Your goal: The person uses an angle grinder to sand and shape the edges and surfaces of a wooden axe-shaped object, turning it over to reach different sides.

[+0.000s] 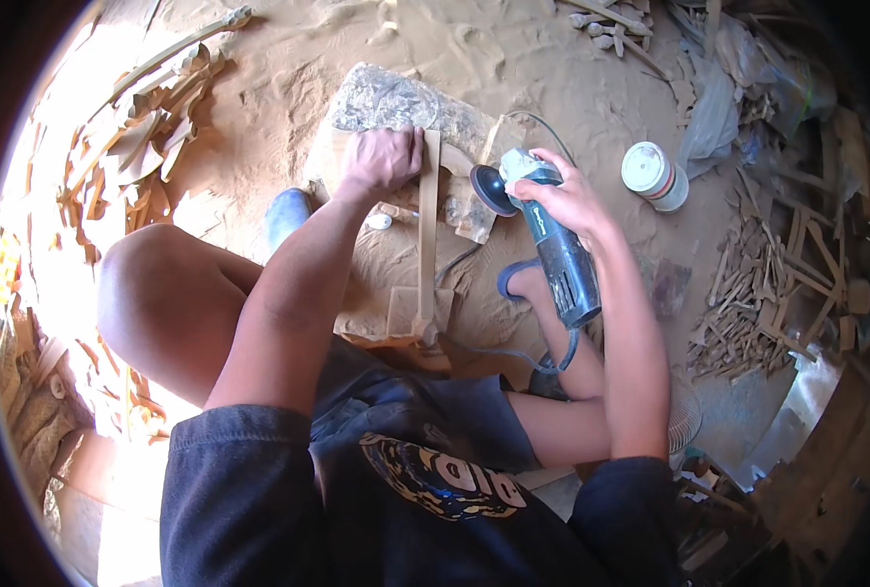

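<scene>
My left hand (384,159) is closed around the far end of a long, narrow wooden piece (427,225), its knuckles up. The piece runs toward me, its near end by a small wooden block (411,310). Beneath the hand lies a worn, pale block (386,96) on the sandy floor. My right hand (567,201) grips an angle grinder (559,249) with a dark body. Its round black disc (494,190) faces the wooden piece, with a gap between them. A cord (570,344) leaves the grinder's lower end.
At the left lies a pile of curved wooden pieces (151,137). A white cylindrical container (647,170) stands right of the grinder, near clear plastic bags (714,112). Many thin sticks (748,284) are heaped at the right. My knees and sandalled feet flank the work.
</scene>
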Motion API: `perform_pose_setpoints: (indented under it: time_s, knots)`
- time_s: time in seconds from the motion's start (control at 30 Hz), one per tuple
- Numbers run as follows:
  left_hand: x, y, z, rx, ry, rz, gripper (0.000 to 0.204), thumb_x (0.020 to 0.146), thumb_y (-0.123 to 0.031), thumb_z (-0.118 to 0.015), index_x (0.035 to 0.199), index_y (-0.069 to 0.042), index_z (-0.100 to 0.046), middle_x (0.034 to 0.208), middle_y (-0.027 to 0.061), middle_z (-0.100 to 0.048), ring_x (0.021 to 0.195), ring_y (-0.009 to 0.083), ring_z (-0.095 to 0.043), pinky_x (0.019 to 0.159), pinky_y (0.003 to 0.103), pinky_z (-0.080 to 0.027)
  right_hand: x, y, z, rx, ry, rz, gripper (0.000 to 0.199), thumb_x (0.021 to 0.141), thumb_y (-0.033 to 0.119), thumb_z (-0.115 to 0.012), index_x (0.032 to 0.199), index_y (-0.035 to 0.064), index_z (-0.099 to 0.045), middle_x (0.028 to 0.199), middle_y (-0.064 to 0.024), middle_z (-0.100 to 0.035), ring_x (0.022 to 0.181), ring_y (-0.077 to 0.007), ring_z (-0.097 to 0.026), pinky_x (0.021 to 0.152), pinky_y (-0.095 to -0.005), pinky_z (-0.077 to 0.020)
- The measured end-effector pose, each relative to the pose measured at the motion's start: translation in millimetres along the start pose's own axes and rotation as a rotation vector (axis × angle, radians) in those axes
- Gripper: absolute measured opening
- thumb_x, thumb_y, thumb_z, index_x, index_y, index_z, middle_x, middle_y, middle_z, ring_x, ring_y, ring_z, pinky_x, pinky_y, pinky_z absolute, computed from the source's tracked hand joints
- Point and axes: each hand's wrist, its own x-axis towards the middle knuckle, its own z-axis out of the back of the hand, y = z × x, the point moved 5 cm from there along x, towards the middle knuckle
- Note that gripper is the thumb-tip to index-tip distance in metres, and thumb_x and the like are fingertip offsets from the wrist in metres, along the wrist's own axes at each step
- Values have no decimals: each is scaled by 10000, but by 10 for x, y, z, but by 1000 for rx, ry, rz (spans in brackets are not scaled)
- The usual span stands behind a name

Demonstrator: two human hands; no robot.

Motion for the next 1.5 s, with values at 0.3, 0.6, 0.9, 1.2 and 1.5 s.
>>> perform_pose_setpoints:
  time_s: [0.3, 0.6, 0.9, 1.2, 1.5]
  knots:
    - [-6, -35, 20, 9, 9, 5, 422, 1130, -400, -492, 875, -118, -676, 665, 225, -703, 621, 433, -723, 606, 558, -574, -574, -326, -219, 91, -252, 285, 854, 823, 200, -900, 1566, 12, -523, 1326, -201, -748, 1184, -288, -749, 1035, -406, -577]
    - [-5, -28, 29, 15, 32, 11, 406, 1125, -401, -501, 894, -121, -684, 670, 239, -699, 650, 456, -726, 638, 584, -584, -671, -301, -956, -270, -538, 463, 832, 844, 316, -889, 1597, 296, -534, 1070, -278, -777, 880, -488, -754, 747, -581, -597]
    - [13, 13, -8, 25, 27, 4, 423, 1128, -405, -491, 889, -112, -681, 685, 252, -703, 655, 467, -725, 639, 582, -587, -614, -244, -1211, -403, -541, 425, 871, 821, 254, -903, 1594, 403, -531, 1134, -267, -727, 952, -480, -746, 759, -576, -604]
    - [18, -16, 21, 33, 50, 24, 435, 1129, -413, -485, 888, -117, -695, 691, 242, -710, 659, 454, -730, 651, 579, -584, -621, -194, -1255, -413, -611, 517, 843, 827, 328, -911, 1587, 390, -553, 1007, -261, -738, 840, -480, -748, 699, -564, -603]
    - [25, -19, 11, 8, 29, 3, 426, 1128, -408, -485, 896, -119, -695, 699, 242, -714, 666, 454, -732, 653, 580, -584, -656, -229, -1353, -453, -551, 382, 946, 842, 271, -897, 1641, 470, -430, 1301, -294, -661, 936, -507, -746, 764, -594, -620]
